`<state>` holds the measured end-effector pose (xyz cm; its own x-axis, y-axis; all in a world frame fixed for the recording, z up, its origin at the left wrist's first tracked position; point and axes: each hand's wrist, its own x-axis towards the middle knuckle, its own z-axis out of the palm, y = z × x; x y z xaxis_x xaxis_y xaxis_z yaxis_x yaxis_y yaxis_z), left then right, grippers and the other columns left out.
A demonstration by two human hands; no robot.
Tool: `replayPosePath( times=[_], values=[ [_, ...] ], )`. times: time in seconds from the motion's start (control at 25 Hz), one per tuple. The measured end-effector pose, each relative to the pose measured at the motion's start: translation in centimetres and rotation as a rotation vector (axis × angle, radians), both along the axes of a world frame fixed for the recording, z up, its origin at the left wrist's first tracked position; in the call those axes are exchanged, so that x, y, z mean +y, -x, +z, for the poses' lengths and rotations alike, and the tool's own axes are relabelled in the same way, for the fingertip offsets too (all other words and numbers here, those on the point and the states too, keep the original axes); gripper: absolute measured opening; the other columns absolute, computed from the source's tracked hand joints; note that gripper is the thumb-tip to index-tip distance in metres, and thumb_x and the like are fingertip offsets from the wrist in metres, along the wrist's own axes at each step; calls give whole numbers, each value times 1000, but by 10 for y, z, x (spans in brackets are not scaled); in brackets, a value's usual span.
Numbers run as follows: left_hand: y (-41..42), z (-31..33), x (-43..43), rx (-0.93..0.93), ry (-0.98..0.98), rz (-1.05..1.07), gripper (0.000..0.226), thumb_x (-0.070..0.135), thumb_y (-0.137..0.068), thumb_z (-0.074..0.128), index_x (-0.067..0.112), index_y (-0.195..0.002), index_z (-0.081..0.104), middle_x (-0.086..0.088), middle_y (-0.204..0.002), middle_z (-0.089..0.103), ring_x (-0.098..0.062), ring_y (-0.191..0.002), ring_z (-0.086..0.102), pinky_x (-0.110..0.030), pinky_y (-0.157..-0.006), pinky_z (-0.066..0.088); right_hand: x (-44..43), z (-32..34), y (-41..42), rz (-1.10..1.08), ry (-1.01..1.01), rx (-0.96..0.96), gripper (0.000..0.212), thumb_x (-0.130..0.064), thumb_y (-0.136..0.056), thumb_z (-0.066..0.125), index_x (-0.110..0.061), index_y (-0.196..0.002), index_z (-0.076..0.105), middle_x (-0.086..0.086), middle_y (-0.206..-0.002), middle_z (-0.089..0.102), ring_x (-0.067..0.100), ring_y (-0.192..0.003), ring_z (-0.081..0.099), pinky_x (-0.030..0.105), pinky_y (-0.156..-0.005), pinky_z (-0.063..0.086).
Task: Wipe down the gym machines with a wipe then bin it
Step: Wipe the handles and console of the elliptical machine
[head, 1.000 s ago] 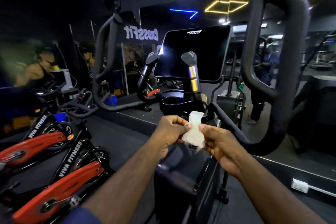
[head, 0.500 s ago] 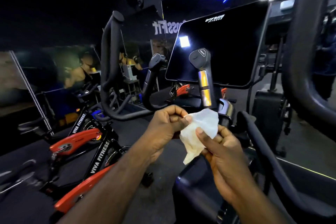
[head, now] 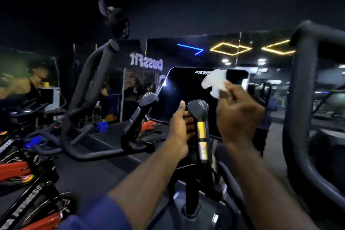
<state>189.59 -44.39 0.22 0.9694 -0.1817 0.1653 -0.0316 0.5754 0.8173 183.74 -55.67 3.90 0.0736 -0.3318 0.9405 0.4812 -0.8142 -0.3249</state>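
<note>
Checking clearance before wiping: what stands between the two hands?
In the head view, the machine's upright grip with metal strips stands between the left hand and the right hand, which holds the wipe.

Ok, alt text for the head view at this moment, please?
A person's right hand holds a crumpled white wipe up at the dark console screen of a gym machine. The left hand sits beside a short handle below it; red exercise bikes stand at left.
</note>
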Motion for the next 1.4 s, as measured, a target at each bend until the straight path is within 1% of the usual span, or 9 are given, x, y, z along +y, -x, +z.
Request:
replayPosePath(
  times=[0.12, 0.32, 0.52, 0.72, 0.84, 0.92, 1.08, 1.24, 1.4],
  values=[
    [-9, 13, -21, -4, 266, -279, 52, 58, -104, 42, 18, -104, 74, -8, -97, 73, -25, -94, 69, -38, -93, 54, 13, -3, -28, -43, 455, 405, 32, -20, -84, 60, -19, -111, 79, 10, -117, 76, 32, -104, 74, 47, -85, 62],
    [-23, 1, -27, 15, 393, -419, 89, 85, -94, 22, 13, -85, 75, -12, -89, 73, -26, -81, 72, -33, -79, 60, -1, -45, -17, -160, 771, 333, 37, -7, -91, 61, -7, -126, 73, 11, -134, 69, 21, -134, 59, 40, -114, 46],
    [-30, -7, -31, 7, 444, -437, 73, 67, -104, 26, 16, -106, 78, -8, -107, 77, -21, -95, 74, -39, -102, 52, 22, -27, -40, -207, 653, 444, 33, -5, -94, 65, -2, -126, 71, 16, -133, 69, 27, -135, 58, 30, -119, 33],
    [-31, -10, -29, -38, 410, -436, 97, 85, -94, 15, 11, -98, 78, -14, -98, 77, -25, -90, 76, -35, -83, 59, 3, -35, -16, -106, 734, 473, 38, -20, -100, 56, -15, -135, 69, 3, -144, 62, 11, -144, 46, 31, -124, 32],
    [-31, -11, -31, -47, 439, -449, 87, 80, -98, 23, 15, -124, 74, -11, -121, 76, -24, -112, 73, -37, -101, 54, 22, -14, -40, -168, 559, 468, 39, -17, -98, 59, -15, -136, 68, 5, -144, 63, 11, -144, 47, 21, -123, 23],
    [-33, -12, -32, -40, 487, -465, 75, 71, -103, 29, 14, -122, 74, -9, -122, 75, -23, -115, 70, -41, -115, 46, 31, -20, -44, -143, 589, 499, 40, -16, -98, 58, -14, -136, 68, 5, -144, 62, 11, -145, 45, 18, -124, 17],
    [-30, -11, -35, -37, 412, -491, 105, 91, -87, 21, 3, -113, 71, -22, -110, 71, -36, -105, 70, -45, -101, 54, -8, -44, -5, -30, 724, 462, 39, -18, -99, 58, -17, -137, 68, -1, -145, 61, 6, -146, 43, 31, -124, 30],
    [-26, -6, -36, -23, 452, -426, 94, 80, -98, 22, 5, -136, 65, -20, -136, 67, -32, -118, 68, -44, -112, 49, 0, -28, -30, -73, 511, 453, 41, -18, -102, 57, -15, -143, 61, 3, -152, 54, 8, -148, 40, 41, -125, 31],
    [-20, 0, -24, -28, 372, -295, 95, 84, -93, 32, 6, -136, 64, -12, -119, 74, -24, -107, 73, -38, -105, 55, 8, -48, -19, 194, 292, 460, 36, -21, -105, 59, -19, -141, 63, -11, -151, 53, -3, -147, 36, 20, -122, 29]
  ],
)
